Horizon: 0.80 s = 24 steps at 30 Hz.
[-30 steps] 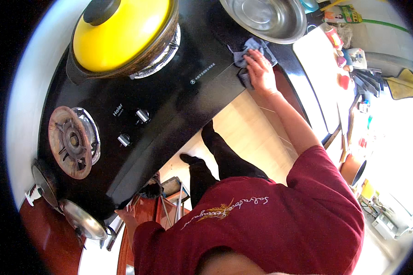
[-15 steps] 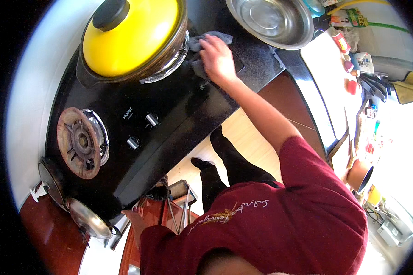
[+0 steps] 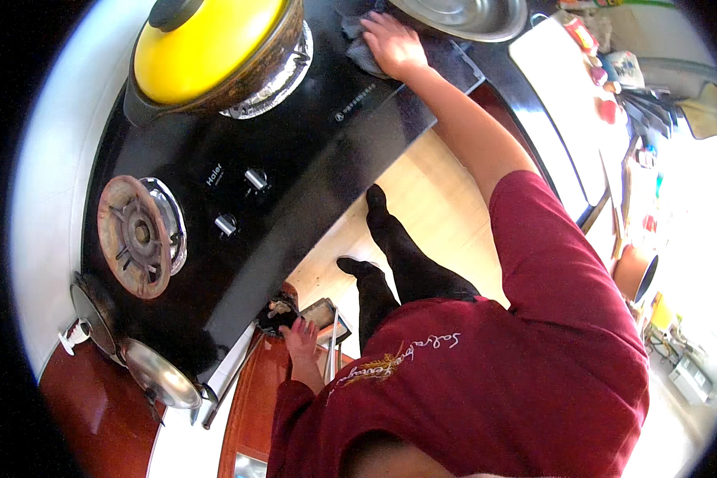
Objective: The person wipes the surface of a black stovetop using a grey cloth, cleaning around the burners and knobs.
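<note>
My right hand (image 3: 393,44) reaches across the black glass stove top (image 3: 295,175), pressed over a bunched grey cloth (image 3: 364,57). The cloth shows beneath and beside the fingers, between the lidded pot and a steel basin. On the burner to the left stands a dark pot with a yellow lid (image 3: 203,52), apart from the cloth. Below the stove's front edge, my left hand (image 3: 301,338) hangs with its fingers apart, holding nothing, near a dark lined bin (image 3: 277,312).
An uncovered burner grate (image 3: 139,235) and two control knobs (image 3: 255,178) lie left of my reach. The steel basin (image 3: 466,12) stands just beyond my right hand. A steel lid or pan (image 3: 163,376) leans at the lower left. A white board (image 3: 558,103) lies on the right-hand counter.
My right hand has slid the grey cloth away from the pot's burner, toward the steel basin. My left hand has moved right, from the stove's front edge to near the bin. The view has shifted slightly.
</note>
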### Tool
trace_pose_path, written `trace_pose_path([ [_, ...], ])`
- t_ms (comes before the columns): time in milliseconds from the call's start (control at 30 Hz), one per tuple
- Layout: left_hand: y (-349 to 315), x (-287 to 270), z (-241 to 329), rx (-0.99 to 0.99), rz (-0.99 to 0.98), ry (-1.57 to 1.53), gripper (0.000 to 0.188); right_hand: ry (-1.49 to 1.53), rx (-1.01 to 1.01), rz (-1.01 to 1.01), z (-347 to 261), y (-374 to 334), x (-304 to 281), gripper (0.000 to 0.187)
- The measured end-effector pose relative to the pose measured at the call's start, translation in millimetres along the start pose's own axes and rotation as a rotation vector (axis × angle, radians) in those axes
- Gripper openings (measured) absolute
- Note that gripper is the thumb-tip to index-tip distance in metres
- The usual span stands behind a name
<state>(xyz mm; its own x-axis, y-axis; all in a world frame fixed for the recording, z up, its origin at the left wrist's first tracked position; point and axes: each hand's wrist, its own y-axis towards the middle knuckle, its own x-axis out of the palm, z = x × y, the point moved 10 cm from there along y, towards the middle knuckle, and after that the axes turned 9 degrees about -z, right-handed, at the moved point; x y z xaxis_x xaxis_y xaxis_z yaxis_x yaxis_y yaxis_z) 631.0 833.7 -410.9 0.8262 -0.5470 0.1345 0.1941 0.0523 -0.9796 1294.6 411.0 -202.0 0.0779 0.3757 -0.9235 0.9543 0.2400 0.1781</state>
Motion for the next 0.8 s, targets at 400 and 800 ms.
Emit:
trace_pose_path([
  [400,-43,-5,42,0.150,-0.161,0.415,0.071,-0.069,0.118,0.410,-85,-179,-22,0.028],
  [800,-92,-97,1,0.076,-0.072,0.606,0.068,0.540,-0.487,0.033,-404,-290,58,0.026],
])
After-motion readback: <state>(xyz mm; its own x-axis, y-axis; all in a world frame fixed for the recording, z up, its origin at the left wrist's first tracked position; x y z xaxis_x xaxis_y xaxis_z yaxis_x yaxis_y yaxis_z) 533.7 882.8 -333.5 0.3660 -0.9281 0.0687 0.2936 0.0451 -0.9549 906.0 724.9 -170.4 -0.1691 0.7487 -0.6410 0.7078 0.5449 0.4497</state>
